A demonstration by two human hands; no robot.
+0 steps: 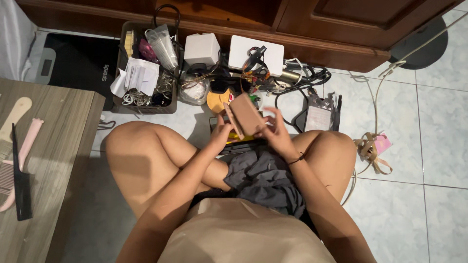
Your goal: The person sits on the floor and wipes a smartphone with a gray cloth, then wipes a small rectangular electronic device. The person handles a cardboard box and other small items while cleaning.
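From the head camera, the left hand (220,132) and right hand (276,132) pinch a small tan box (246,115) between them, fingers closed on its opposite edges. A grey cloth (263,179) lies just below the grip; beyond it sits a cluttered tray (122,92).

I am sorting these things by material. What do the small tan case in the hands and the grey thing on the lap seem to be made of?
The tan case, held by the left hand and right hand, looks like matte leather or imitation leather: smooth, flat panels. The grey thing looks like soft cloth: it lies in folds.
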